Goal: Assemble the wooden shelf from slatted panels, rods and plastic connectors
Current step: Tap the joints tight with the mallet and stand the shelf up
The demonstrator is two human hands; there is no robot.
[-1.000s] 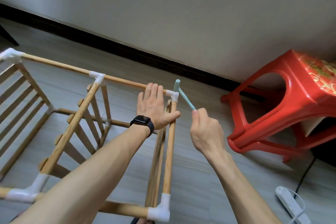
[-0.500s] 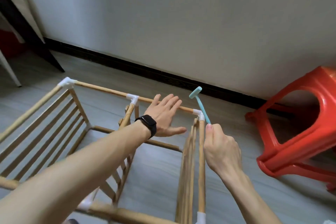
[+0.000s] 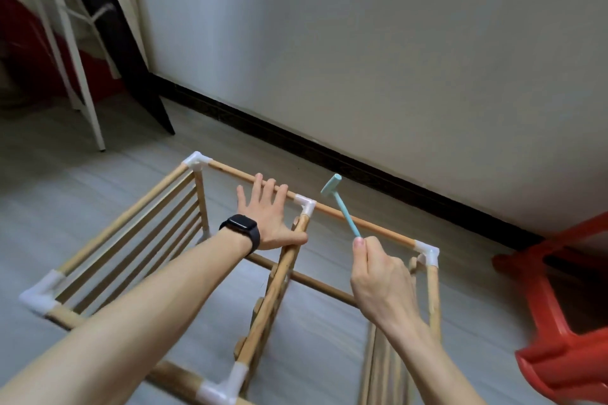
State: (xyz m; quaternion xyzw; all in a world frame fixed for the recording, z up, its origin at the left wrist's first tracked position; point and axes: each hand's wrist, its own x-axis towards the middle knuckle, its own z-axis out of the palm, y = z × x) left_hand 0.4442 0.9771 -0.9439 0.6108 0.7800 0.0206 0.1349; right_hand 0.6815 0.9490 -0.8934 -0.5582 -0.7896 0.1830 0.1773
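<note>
Right fingers (image 3: 361, 247) pinch hammer (image 3: 344, 211), head above rod (image 3: 383, 231).

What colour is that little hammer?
Pale teal, the hammer; clearest in the head view.

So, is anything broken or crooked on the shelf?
Nothing stands out. The top rod sits in its white connectors. The left hand rests on it, and the right hand holds a small hammer.

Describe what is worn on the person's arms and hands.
Both forearms are bare, with no sleeves in view. The left hand has a black smartwatch with a rectangular dark face on a black band at its wrist. The right hand wears nothing; no gloves or rings show on either.
</note>
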